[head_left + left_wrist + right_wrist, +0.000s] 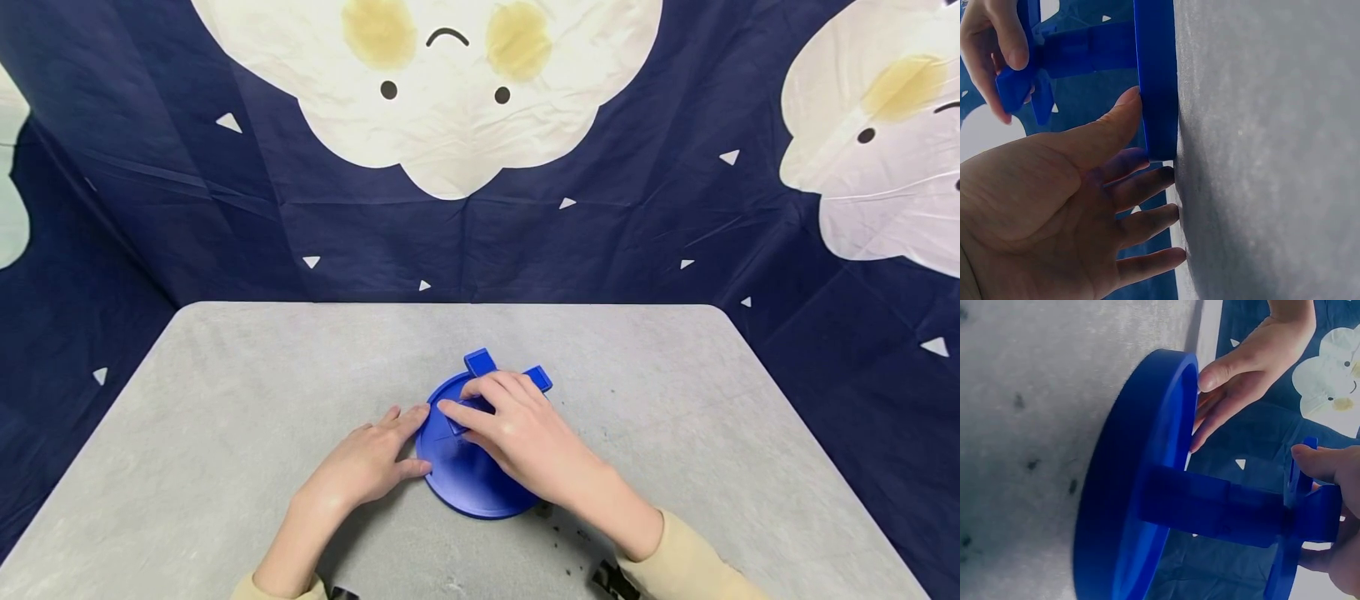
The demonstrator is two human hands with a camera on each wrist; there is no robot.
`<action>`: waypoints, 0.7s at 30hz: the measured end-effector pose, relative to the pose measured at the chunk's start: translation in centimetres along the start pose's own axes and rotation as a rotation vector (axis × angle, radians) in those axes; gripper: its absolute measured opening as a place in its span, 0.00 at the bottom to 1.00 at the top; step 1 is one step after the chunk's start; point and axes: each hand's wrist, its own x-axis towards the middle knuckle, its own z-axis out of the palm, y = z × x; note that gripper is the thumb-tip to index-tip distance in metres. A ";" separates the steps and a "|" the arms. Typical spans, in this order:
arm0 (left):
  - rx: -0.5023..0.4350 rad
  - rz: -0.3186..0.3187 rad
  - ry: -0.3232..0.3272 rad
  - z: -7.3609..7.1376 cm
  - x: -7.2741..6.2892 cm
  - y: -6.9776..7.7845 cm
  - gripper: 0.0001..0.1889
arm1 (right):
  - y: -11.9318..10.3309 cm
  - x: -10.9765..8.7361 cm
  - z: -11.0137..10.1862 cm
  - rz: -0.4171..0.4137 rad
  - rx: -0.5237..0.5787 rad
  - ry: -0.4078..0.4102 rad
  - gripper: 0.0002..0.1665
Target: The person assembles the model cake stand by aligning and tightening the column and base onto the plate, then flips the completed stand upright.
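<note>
A blue stand has a shallow round base (pixel 480 492) flat on the table, a thick upright post (pixel 1210 509) and a cross-shaped top (pixel 480 362) with flat arms. My right hand (pixel 525 433) reaches over the base from the right and grips the cross-shaped top, thumb and fingers on its arms. At the base's left side, my left hand (pixel 363 462) steadies the rim. In the left wrist view its thumb (pixel 1125 109) lies against the base while the other fingers extend straight, fingertips close to the table. From above, the right hand covers most of the post.
The grey table (pixel 247 392) has rounded far corners. A dark blue cloth (pixel 225 208) with white clouds and small triangles hangs behind it and along both sides. Small dark marks spot the tabletop near the right forearm.
</note>
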 end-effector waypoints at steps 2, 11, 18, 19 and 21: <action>-0.001 0.001 0.000 0.0 0.0 0.0 0.40 | 0.0 0.2 -0.1 0.017 -0.008 -0.010 0.24; 0.004 0.003 0.004 0.0 0.1 0.1 0.40 | -0.2 0.4 -0.3 0.071 0.001 -0.066 0.23; 0.014 0.006 0.018 0.1 0.0 0.1 0.40 | -0.1 0.0 -0.5 0.125 0.019 -0.088 0.24; 0.014 0.007 0.021 0.1 0.0 0.1 0.40 | 0.0 -0.1 -0.6 0.132 0.024 -0.090 0.24; 0.015 0.010 0.022 0.1 -0.1 0.1 0.40 | 0.1 -0.2 -0.8 0.138 0.034 -0.098 0.25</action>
